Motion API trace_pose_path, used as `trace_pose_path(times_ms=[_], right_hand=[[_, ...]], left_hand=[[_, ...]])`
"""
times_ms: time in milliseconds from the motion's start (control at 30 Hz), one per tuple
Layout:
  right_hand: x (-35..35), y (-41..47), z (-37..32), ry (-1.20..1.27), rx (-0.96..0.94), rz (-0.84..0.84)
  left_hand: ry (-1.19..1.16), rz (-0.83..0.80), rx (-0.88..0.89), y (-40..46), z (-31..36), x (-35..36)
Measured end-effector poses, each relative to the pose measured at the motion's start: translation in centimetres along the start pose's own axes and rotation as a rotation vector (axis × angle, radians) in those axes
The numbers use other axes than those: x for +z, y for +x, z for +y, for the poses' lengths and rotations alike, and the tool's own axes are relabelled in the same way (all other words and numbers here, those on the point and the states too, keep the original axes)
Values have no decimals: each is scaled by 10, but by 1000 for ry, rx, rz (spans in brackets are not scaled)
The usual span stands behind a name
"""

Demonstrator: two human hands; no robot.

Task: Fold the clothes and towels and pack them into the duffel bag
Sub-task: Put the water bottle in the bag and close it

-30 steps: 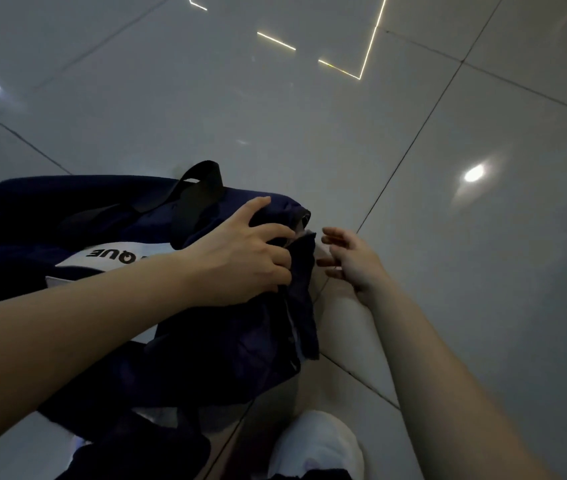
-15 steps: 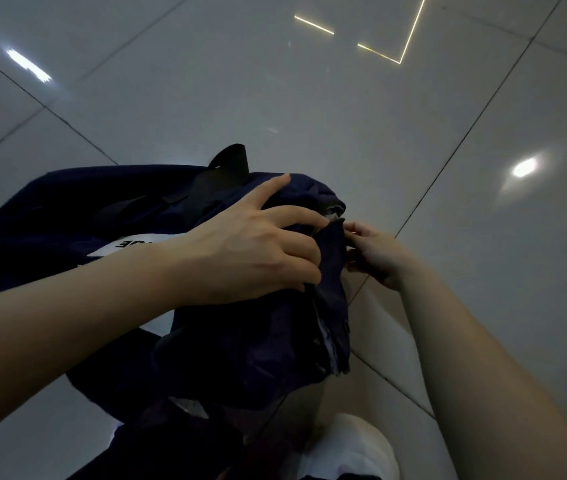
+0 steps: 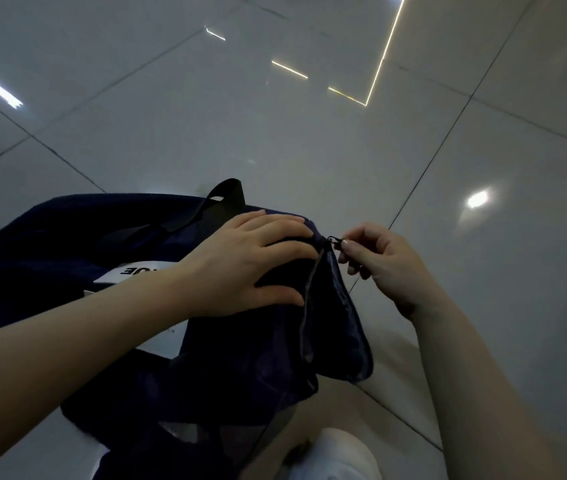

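Right grip [image 3: 375, 261] is pinched tight on the little black zipper pull [image 3: 334, 241] at the end of the navy duffel bag [image 3: 67, 237], while the left hand [image 3: 251, 261] lies flat with fingers spread, pressing down on the bag's top right beside the zipper. Bag's sitting on the glossy tiled floor [image 3: 275, 133], black strap [image 3: 223, 199] poking up behind the left hand, white label with dark letters near the wrist.

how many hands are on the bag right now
2. The left hand rests spread on top of the navy duffel bag, near its right end. The right hand pinches the zipper pull at that end.
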State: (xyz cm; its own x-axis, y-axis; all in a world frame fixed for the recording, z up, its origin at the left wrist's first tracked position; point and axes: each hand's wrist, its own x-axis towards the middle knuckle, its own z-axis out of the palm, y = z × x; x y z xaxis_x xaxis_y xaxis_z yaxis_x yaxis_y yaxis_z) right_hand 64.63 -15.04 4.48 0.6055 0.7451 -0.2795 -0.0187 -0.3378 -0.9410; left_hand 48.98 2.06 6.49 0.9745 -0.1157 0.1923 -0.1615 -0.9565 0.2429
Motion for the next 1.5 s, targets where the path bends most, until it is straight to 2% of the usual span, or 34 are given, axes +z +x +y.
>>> trace_pose_path(times_ms=[167,267,367,467,567,800,900,1100,1200,1267,1367,1433,1500], right_hand=[[1,-15,-12,-78,-28,-4],[0,-25,-17,-98,-40,-15],[-1,-31,-15,-76,-54,4],[-3,-32,-11,-113,-84,62],[-3,-36,-9,-175,-111,75],[-7,-59,-4,-262,-84,-75],[-10,-64,1,-227,-96,-34],[-4,-66,5,-293,-176,81],[-2,-77,12,-348,-157,-13],[2,-88,18,-276,-117,-49],[5,-93,25,-166,-101,25],[5,-92,23,-180,-112,68],[6,-91,19,-220,-137,122]], left_hand=[[-271,111,-179,25,9,-6],[-304,-21,-268,47,0,-4],[-212,-268,-141,65,-3,2],[-181,-433,-133,73,-4,7],[-98,-463,-127,74,-4,10],[35,-494,-133,74,-1,10],[52,-473,-81,72,6,12],[163,-590,59,76,15,12],[244,-562,21,76,4,6],[238,-535,-49,76,-6,2],[152,-502,-107,80,-2,-4],[124,-516,-48,87,14,-6],[167,-617,48,89,36,-3]])
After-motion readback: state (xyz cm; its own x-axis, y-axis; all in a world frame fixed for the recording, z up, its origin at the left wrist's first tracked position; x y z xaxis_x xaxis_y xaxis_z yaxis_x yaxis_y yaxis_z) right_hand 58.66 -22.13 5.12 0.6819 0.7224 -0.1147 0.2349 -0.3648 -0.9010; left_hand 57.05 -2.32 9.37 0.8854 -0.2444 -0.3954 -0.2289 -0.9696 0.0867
